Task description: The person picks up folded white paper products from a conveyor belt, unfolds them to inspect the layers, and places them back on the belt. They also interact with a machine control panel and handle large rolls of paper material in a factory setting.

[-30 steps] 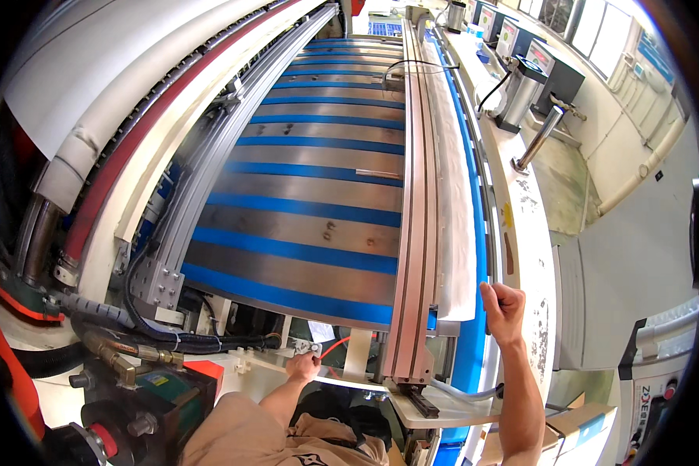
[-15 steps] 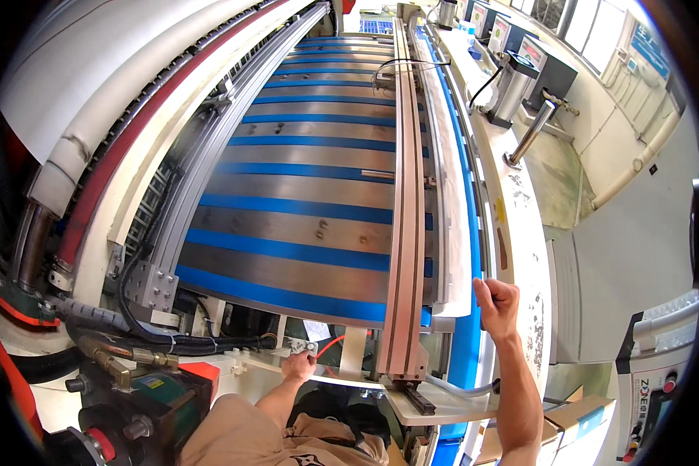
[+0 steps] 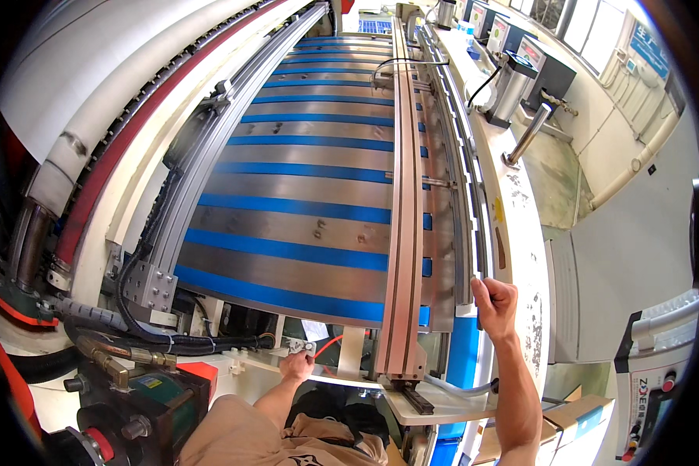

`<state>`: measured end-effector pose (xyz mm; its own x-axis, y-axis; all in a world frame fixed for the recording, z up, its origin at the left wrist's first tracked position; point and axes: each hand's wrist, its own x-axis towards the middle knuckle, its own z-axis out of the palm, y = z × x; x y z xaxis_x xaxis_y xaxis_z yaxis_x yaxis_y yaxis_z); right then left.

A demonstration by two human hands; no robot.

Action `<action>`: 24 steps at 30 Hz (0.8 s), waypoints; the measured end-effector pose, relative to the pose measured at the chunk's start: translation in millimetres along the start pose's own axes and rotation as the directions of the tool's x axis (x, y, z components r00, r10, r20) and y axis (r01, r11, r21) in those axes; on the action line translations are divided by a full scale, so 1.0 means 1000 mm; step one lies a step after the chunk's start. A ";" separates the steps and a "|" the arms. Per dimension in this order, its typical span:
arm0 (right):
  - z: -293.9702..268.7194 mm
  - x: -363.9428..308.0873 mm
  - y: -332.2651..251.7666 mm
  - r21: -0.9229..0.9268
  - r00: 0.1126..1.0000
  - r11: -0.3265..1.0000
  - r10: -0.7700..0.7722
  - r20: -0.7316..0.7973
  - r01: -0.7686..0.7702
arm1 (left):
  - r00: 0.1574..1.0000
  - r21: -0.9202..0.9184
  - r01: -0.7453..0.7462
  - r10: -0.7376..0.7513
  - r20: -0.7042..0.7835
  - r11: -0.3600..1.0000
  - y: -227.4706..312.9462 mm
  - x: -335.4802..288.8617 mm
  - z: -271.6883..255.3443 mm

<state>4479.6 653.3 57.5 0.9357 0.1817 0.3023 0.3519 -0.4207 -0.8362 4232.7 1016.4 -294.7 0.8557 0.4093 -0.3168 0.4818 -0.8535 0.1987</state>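
Left hand: one, low at the near end of the machine, against a small metal fitting. Grip: fingers curled; whether they pinch the fitting or merely rest there, I cannot tell.

Right hand: one, raised over the right side, thumb up, just beside the near end of a long grey rail. Grip: fingers folded in; whether they close on anything is hidden from me.

Grey rail: one, running lengthwise between the pinkish beam and the cream side frame.

Metal bed: one, broad, crossed by blue bands, to the left of the beam.

Blue strip: one, below the rail's near end.

Red tube: one, thin, curving just right of the fitting.

Black hose: one, lying left of the fitting.

Step in hand, as I judge it: tending the machine from its near end, one hand at the fitting, the other by the rail. The next move would seem to call for a steady left hand and right fingers clear of the rail's end.
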 end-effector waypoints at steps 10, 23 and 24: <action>-0.002 -0.001 0.004 -0.018 1.000 1.000 -0.009 0.010 0.009 | 1.000 -0.018 0.023 -0.023 0.002 1.000 0.009 -0.003 -0.013; 0.001 -0.001 0.002 -0.009 0.999 1.000 0.009 -0.030 -0.009 | 1.000 -0.010 0.030 -0.030 -0.004 1.000 0.007 -0.002 -0.011; 0.000 -0.001 0.003 -0.011 1.000 1.000 0.007 -0.030 -0.007 | 0.999 -0.010 0.032 -0.032 -0.006 0.999 0.006 -0.002 -0.011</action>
<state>4480.0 652.3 54.6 0.9385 0.1525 0.3098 0.3452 -0.4322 -0.8331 4236.1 1013.5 -283.1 0.8407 0.4388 -0.3171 0.5111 -0.8366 0.1972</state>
